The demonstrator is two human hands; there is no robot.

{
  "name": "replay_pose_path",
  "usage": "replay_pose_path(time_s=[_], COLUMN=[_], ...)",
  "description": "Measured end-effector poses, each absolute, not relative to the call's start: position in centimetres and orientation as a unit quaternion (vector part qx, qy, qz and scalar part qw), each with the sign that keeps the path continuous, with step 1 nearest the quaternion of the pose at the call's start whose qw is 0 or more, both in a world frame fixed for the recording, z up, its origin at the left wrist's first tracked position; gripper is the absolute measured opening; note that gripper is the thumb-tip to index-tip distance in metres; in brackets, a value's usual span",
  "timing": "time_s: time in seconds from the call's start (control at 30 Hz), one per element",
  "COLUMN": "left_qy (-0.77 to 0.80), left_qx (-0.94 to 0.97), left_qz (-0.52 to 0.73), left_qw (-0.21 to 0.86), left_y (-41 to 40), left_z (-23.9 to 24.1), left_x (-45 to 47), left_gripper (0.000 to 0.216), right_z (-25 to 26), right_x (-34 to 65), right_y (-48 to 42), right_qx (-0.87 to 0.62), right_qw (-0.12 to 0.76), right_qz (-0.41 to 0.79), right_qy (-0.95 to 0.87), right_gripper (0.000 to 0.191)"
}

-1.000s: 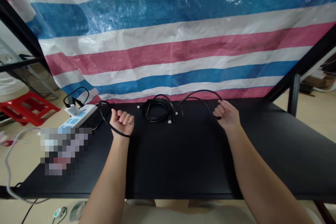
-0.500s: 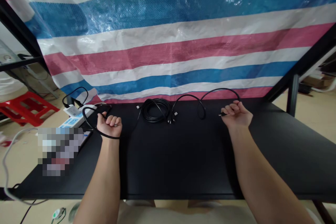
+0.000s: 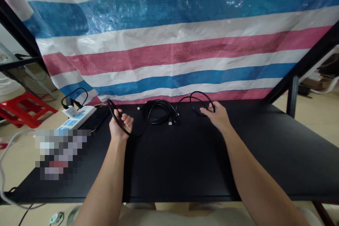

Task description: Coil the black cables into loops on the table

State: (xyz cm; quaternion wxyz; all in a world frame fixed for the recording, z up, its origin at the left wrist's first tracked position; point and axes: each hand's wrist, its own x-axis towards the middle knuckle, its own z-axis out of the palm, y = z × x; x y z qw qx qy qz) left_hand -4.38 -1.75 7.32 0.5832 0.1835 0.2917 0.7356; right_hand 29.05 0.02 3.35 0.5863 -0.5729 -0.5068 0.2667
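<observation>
My left hand [image 3: 121,124] is closed, palm up, around a black cable [image 3: 112,110] that makes a small loop over the fingers and wrist. To the right, my right hand [image 3: 215,114] pinches another stretch of black cable [image 3: 200,92], which arches up behind the fingertips and runs left toward the coil. Between the hands a coiled black cable [image 3: 156,123] lies flat on the black table [image 3: 180,162]. Plug ends, such as a light-tipped connector [image 3: 170,123], lie at the coil's right side. Whether both held stretches belong to one cable, I cannot tell.
At the left, a white power strip [image 3: 87,112] holds a plugged-in charger [image 3: 71,111], with a dark phone [image 3: 98,120] beside it. A striped plastic sheet [image 3: 172,53] hangs behind the table. Beyond the left edge stands a red stool [image 3: 29,107].
My right hand has moved left toward the coil and turned over, bringing its cable into a tighter loop. My left hand has shifted a little right, its loop now narrower.
</observation>
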Motion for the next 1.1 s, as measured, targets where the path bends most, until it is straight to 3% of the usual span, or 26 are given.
replay_pose_path(time_s=[0.17, 0.27, 0.53, 0.6, 0.67, 0.8, 0.93, 1.1], left_qy=[0.343, 0.359, 0.354, 0.356, 0.364, 0.375, 0.392, 0.369], left_qx=[0.179, 0.218, 0.347, 0.356, 0.357, 0.348, 0.35, 0.343], left_qz=[0.722, 0.691, 0.621, 0.606, 0.589, 0.593, 0.615, 0.67], left_qw=[0.574, 0.588, 0.607, 0.616, 0.627, 0.622, 0.588, 0.545], left_y=[-1.5, -1.6, -2.2, -2.3, -2.2, -2.0, -2.1, -2.3], left_z=[7.2, 7.0, 6.4, 6.4, 6.4, 6.3, 6.0, 5.3], left_x=[-4.3, -3.8, -1.7, -1.4, -1.4, -1.3, -0.5, 1.5], left_gripper=[0.029, 0.029, 0.026, 0.025, 0.026, 0.022, 0.021, 0.034], right_z=[4.4, 4.4, 3.5, 3.7, 4.0, 4.6, 5.6, 6.1], right_x=[29.3, 28.7, 24.8, 24.2, 24.0, 24.7, 24.5, 22.1], right_y=[0.3, 0.6, -0.6, -0.8, -0.8, -0.5, -1.1, -2.3], right_qx=[-0.5, -0.463, -0.579, -0.603, -0.6, -0.497, -0.385, -0.36], right_qw=[0.673, 0.706, 0.637, 0.625, 0.635, 0.664, 0.635, 0.612], right_qz=[0.388, 0.398, 0.147, 0.136, 0.182, 0.391, 0.513, 0.5], right_qy=[-0.382, -0.358, -0.486, -0.477, -0.452, -0.4, -0.431, -0.496], right_gripper=[0.052, 0.058, 0.061, 0.047, 0.033, 0.031, 0.046, 0.068])
